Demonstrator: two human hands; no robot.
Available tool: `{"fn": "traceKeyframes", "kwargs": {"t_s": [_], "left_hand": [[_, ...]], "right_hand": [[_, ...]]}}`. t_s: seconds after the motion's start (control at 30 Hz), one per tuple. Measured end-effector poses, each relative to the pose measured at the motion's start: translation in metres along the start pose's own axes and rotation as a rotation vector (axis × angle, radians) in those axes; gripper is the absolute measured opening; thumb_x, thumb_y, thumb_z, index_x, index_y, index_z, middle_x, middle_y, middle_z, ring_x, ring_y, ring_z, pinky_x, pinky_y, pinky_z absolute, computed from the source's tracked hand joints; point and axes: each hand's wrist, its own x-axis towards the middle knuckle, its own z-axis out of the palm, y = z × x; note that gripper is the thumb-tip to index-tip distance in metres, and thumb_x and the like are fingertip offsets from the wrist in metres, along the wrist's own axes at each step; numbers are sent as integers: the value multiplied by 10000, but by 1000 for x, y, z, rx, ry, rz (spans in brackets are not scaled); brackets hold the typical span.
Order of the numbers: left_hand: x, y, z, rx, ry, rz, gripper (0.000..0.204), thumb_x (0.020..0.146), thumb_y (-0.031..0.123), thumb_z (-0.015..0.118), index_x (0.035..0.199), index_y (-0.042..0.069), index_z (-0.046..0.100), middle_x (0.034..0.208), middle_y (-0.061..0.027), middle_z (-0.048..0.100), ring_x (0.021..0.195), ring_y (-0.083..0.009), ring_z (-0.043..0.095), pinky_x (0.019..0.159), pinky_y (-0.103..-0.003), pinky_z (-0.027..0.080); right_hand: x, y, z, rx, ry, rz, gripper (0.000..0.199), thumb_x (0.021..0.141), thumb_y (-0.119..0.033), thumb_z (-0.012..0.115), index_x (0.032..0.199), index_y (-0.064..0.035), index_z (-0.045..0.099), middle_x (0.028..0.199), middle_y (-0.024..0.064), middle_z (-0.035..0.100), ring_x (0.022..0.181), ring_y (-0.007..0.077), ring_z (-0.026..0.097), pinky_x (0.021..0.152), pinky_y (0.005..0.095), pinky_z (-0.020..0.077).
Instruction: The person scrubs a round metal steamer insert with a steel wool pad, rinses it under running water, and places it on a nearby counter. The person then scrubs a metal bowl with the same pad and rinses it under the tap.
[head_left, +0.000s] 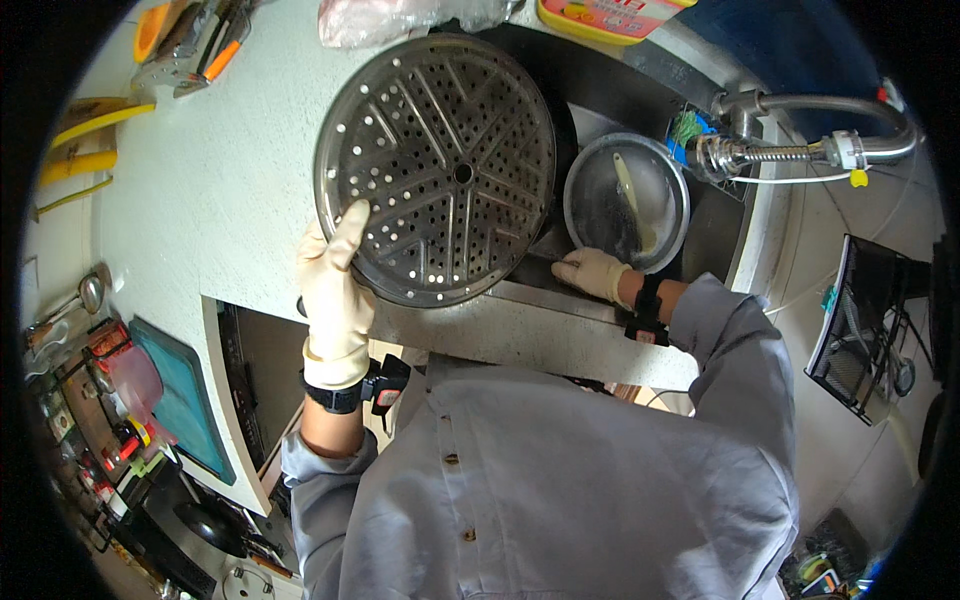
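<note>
A pale speckled counter (220,190) with a dark sink (640,90) set into its right side. At the far edge lie a crumpled clear plastic bag (400,18) and a yellow bottle (600,15); orange-handled tools (195,40) occupy the far left corner.

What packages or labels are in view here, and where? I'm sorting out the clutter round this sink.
Yellow package: top edge, behind the sink, flat, with a pink and white label.
Clear plastic bag: top of the counter, left of the yellow package, crumpled.
Small yellow tag: hanging from the tap hose, right side.
</note>
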Motion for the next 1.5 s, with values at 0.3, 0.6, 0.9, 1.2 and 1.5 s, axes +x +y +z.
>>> {"fn": "traceKeyframes", "kwargs": {"t_s": [0.3,0.6,0.9,1.2,1.5], "left_hand": [[9,10,-1,-89,-140,-54,230,900,51,556,1106,-40,604,993,-138,683,828,-181,688,700,-280,601],[11,41,-9,-59,-260,-107,344,802,-79,525,1129,23,561,1026,-116,661,855,-197,665,763,-319,575],[9,51,-3,-20,-417,-65,577,736,-125,435,1292,30,438,1137,-155,594,928,-252,645,807,-355,586],[18,32,-3,-62,-479,-314,585,739,-135,487,1301,22,445,1224,-158,538,1061,-263,591,873,-368,538],[1,49,-2,-33,-734,-122,672,683,-207,472,1303,51,454,1162,-124,590,1013,-250,623,874,-379,538]], "right_hand": [[-36,11,-17,-1,61,-25,915,678,-616,717,1328,-66,383,1194,239,554,1142,356,546,956,360,414],[-96,11,-23,666,686,-405,259,896,-274,677,1050,-78,604,857,1,607,807,131,561,745,262,474],[-135,-53,-31,331,1663,-583,264,894,-217,650,1084,-34,667,1037,148,678,961,252,651,855,315,489],[-108,-227,47,-330,1323,-922,463,911,-420,508,1355,-286,501,1464,144,374,1353,403,299,1074,632,191],[-70,-218,-11,-239,1514,-959,498,856,-355,610,1341,-369,500,1373,126,469,1220,368,443,1023,556,321]]}}
